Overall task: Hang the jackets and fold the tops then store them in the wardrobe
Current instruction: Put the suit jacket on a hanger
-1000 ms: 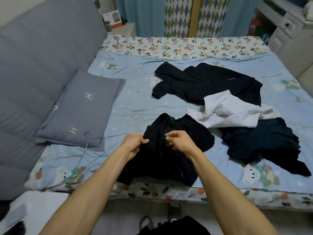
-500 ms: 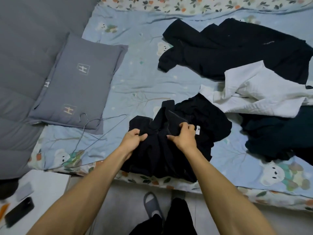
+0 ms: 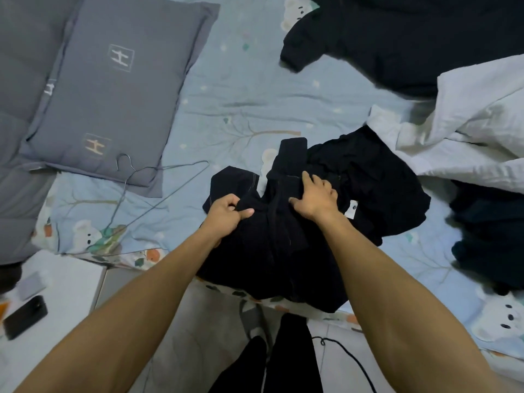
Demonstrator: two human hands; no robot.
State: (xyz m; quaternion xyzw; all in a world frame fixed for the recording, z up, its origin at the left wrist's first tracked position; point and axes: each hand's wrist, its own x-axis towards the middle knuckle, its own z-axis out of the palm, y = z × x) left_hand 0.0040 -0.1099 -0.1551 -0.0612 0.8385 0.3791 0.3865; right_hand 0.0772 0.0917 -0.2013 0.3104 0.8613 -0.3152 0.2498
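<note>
A: Hands?
B: Left hand (image 3: 226, 212) pinches black jacket (image 3: 283, 245) fabric; right hand (image 3: 314, 198) grips its collar. Jacket at bed (image 3: 241, 109) near edge.
A: Any text?
B: White tag (image 3: 352, 207), unreadable. Pillow (image 3: 113, 95) has logo marks. Wire hanger (image 3: 141, 191) left.

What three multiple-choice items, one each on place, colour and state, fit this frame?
1. Where does the hanger lie?
A. on the bed by the pillow
B. on the floor
C. in a hand

2. What colour is the garment in the hands?
A. white
B. black
C. grey

3. What is the left hand doing?
A. hanging idle
B. holding the phone
C. pinching the garment

A: its hook overlaps the pillow's corner. B: dark cloth under both hands, right hand included. C: its thumb and fingers nip a fold.
</note>
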